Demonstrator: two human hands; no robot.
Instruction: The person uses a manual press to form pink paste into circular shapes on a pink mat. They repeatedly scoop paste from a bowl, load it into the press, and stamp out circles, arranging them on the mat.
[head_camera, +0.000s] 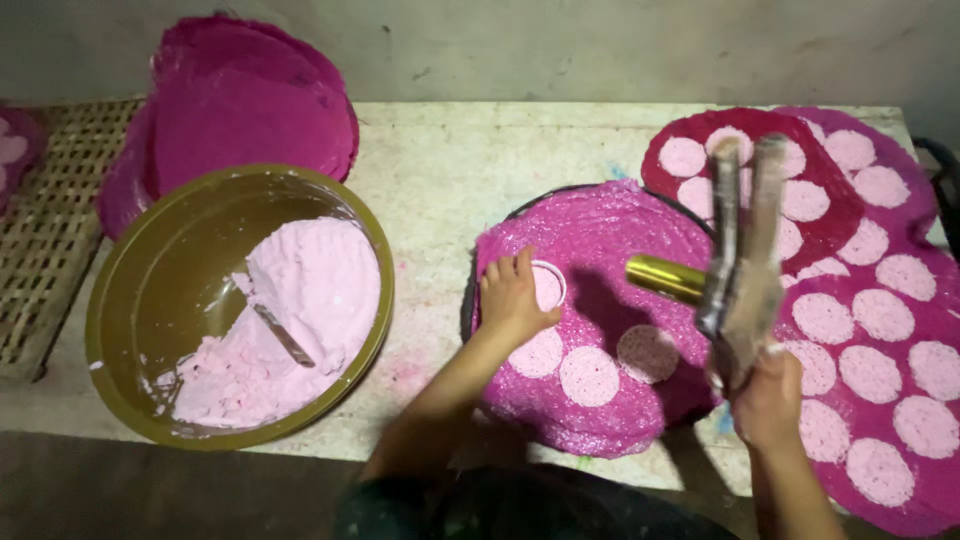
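pressing left hand (513, 298) on white ring (548, 285), right hand (768, 400) gripping metal tool (742, 250); olive bowl (240, 305) left, punched sheets (870, 300) right.

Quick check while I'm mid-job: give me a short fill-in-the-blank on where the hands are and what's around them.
1. The left hand presses a small ring onto the ____ sheet.
2. The right hand holds a tool with a ____ cylinder.
3. The olive bowl holds pale pink ____.
4. The discs on the sheets are ____ in shape.

Missing words: pink; gold; paste; round
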